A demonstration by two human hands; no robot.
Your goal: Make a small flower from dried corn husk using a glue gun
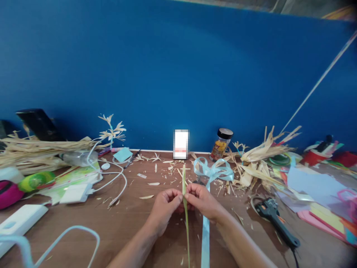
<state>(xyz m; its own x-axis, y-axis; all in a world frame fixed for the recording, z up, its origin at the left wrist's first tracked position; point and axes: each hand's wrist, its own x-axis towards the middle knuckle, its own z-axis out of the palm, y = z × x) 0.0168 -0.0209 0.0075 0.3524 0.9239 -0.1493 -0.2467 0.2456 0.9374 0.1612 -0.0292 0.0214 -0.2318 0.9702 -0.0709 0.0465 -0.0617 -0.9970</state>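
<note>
A long, narrow strip of dried leaf [187, 227], pale green and looking like corn husk, runs upright between my hands. My left hand [166, 208] pinches it from the left between thumb and forefinger. From the right, my right hand [203, 201] pinches the same strip, the fingertips of both hands nearly touching. The strip's lower end hangs toward the bottom edge of the view. Just beyond my right hand lies a looped light-blue ribbon [216, 172], its tail passing under my right wrist. Small husk scraps [167, 172] are scattered beyond the fingers.
A black glue gun [279, 223] lies at right, near coloured paper [315, 182] and a husk bundle [262, 156]. A black-lidded jar [221, 143] stands by the blue partition [167, 74]. At left are more husks [50, 149], a white charger [75, 193] with cable, and a power strip [23, 223].
</note>
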